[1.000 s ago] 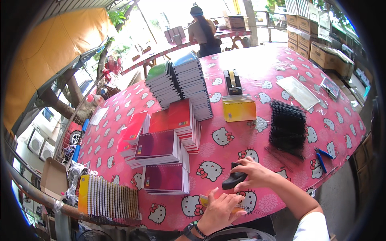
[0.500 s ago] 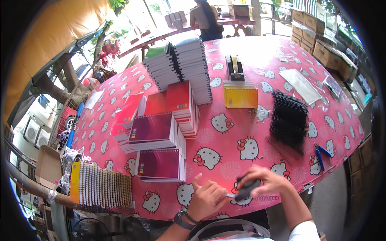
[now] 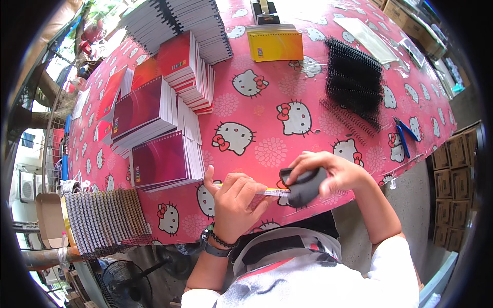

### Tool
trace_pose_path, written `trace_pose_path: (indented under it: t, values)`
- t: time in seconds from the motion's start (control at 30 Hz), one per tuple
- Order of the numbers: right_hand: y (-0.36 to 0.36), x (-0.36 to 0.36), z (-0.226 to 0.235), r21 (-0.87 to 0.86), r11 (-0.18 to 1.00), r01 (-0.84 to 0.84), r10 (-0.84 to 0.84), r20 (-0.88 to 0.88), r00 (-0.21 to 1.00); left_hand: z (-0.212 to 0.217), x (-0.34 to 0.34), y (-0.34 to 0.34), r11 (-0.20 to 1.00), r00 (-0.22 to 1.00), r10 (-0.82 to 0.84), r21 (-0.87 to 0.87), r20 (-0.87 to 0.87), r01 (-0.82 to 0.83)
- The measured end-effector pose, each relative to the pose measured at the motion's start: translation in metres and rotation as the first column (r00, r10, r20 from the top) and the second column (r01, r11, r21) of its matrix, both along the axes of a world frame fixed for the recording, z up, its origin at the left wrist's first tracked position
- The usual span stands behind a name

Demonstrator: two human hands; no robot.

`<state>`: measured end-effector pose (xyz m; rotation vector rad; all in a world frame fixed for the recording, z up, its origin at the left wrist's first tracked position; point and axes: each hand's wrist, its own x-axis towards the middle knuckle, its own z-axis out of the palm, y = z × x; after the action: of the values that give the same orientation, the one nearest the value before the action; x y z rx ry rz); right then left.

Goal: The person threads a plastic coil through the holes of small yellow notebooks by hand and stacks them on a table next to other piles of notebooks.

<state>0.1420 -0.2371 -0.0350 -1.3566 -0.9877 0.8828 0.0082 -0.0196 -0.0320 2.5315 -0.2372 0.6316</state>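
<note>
Pink cartoon tablecloth [image 3: 267, 110] outdoors — left hand [image 3: 233, 197] grips closed on thin strip [image 3: 269, 192], right hand [image 3: 328, 172] on black tool [image 3: 304, 187].

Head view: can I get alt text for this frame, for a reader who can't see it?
A person's left hand and right hand work a thin strip against a dark tool at the near edge of a pink cartoon-cat table. Notebook stacks lie to the left, black spiral coils to the right.

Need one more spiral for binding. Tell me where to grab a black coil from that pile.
Take the loose black coil at the pile's near edge, pinching it mid-length from above, probably from the person's side. It lies apart from the tangled black coil pile, so it should lift free without snagging.
</note>
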Motion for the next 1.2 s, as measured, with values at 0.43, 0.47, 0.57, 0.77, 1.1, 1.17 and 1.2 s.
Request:
trace_pose_path:
  t: [0.43,0.47,0.57,0.77,1.1,1.17,1.2]
  values:
    - [-0.007,0.021,-0.004,-0.056,0.79,0.61,-0.163,0.941,0.298,0.003,0.003,-0.003,0.999,0.999,0.04,0.013,-0.027,-0.04]
    - [-0.008,0.017,-0.002,-0.042,0.791,0.611,-0.146,0.956,0.254,0.001,0.003,-0.003,0.999,0.999,0.047,0.02,-0.028,-0.046]
    - [-0.001,-0.003,0.033,-0.079,0.9,0.429,-0.232,0.748,0.623,0.0,0.0,-0.005,0.995,0.995,0.102,0.01,-0.016,-0.102]
    - [0.001,-0.031,0.029,-0.213,0.892,0.399,-0.206,0.593,0.779,0.004,-0.001,-0.01,0.99,0.987,0.141,0.033,-0.079,-0.139]
    - [0.002,-0.041,0.022,-0.132,0.882,0.453,-0.353,0.454,0.818,0.007,0.0,-0.017,0.984,0.981,0.179,0.017,-0.073,-0.178]
    - [0.001,-0.041,0.014,-0.092,0.896,0.435,-0.32,0.545,0.775,0.006,0.001,-0.017,0.983,0.98,0.182,0.004,-0.085,-0.183]
    - [0.002,-0.042,0.015,-0.044,0.881,0.47,-0.351,0.605,0.714,0.007,0.001,-0.017,0.984,0.98,0.18,0.009,-0.088,-0.179]
